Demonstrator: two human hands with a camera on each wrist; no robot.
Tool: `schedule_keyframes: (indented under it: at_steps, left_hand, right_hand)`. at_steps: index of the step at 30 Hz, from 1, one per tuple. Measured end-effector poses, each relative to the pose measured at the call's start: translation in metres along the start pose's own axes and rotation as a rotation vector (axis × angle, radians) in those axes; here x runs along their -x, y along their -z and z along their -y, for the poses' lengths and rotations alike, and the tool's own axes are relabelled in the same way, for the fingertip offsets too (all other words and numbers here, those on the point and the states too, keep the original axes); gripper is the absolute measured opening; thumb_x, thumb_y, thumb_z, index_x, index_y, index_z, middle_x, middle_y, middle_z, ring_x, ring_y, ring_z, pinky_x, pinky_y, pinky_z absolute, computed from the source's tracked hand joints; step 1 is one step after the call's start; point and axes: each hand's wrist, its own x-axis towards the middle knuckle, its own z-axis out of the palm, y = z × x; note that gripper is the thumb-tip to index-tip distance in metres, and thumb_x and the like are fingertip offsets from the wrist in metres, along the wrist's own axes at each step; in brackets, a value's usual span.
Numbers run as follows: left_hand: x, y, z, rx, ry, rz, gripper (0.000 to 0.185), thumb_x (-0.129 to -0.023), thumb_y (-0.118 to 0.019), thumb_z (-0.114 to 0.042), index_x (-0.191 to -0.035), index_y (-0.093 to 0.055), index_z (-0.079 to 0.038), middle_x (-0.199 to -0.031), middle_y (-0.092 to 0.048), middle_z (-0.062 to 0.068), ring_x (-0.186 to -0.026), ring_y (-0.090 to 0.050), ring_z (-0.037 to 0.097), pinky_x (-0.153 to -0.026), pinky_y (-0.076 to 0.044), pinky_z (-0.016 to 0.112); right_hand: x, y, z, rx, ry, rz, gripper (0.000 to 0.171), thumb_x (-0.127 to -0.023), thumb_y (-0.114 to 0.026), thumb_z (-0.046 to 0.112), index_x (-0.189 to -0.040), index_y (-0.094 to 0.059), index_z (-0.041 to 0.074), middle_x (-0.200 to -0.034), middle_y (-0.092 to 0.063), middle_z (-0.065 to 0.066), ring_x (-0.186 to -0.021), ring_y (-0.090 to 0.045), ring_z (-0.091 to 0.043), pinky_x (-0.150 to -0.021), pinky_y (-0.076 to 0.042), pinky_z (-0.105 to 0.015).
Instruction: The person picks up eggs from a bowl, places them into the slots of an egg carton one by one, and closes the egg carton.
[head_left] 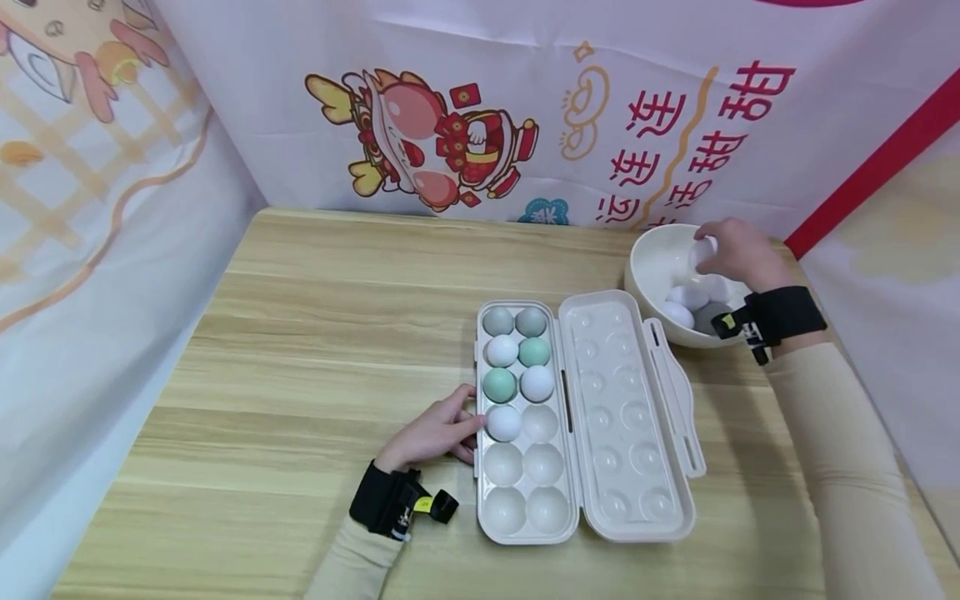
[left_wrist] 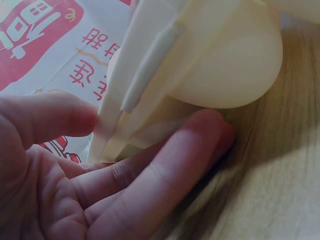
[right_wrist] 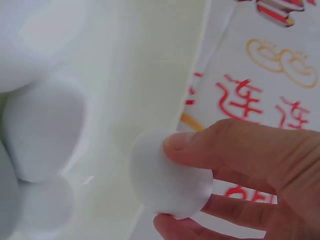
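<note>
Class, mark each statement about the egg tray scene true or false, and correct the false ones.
1. The right hand pinches a white egg over the bowl. True.
2. The egg tray holds seven eggs. True.
3. The tray's lid is closed. False: it lies open beside the tray.
4. The left hand holds a green egg. False: it rests on the table against the tray's edge, holding nothing.

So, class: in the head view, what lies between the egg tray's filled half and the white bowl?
The tray's open lid, lying flat with its empty dimples up, fills the stretch between the egg tray and the bowl; the head view shows it.
</note>
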Motion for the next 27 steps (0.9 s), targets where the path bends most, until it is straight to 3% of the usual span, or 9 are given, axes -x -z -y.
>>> schedule_keyframes:
  at_steps: [8, 19, 27]
  left_hand:
    - [0.001, 0.002, -0.002, -0.011, 0.004, -0.004, 0.034, -0.101, -0.048, -0.01, -0.129, -0.035, 0.004, -0.089, -0.066, 0.018, -0.069, -0.068, 0.026, -0.066, -0.058, 0.043]
    - [0.0, 0.001, -0.001, -0.021, 0.003, -0.003, 0.033, -0.101, -0.048, -0.009, -0.128, -0.035, 0.004, -0.089, -0.066, 0.019, -0.069, -0.068, 0.026, -0.066, -0.058, 0.043]
    - [-0.001, 0.001, 0.0, -0.028, 0.003, -0.003, 0.034, -0.102, -0.048, -0.009, -0.13, -0.035, 0.004, -0.088, -0.066, 0.018, -0.068, -0.067, 0.026, -0.065, -0.058, 0.042]
  right_hand:
    - [0.022, 0.014, 0.032, 0.054, -0.004, -0.019, 0.053, -0.081, -0.074, 0.008, -0.128, -0.052, -0.004, -0.121, -0.043, -0.033, -0.101, -0.042, -0.047, -0.079, -0.046, -0.063]
    - [0.057, 0.013, 0.076, 0.124, 0.251, -0.159, 0.052, -0.071, -0.082, -0.002, -0.117, -0.059, -0.009, -0.112, -0.054, -0.031, -0.095, -0.051, -0.044, -0.079, -0.049, -0.06]
    - [0.078, 0.005, 0.102, 0.115, 0.292, -0.195, 0.056, -0.067, -0.085, -0.003, -0.116, -0.06, -0.007, -0.115, -0.054, -0.031, -0.097, -0.051, -0.045, -0.084, -0.049, -0.06]
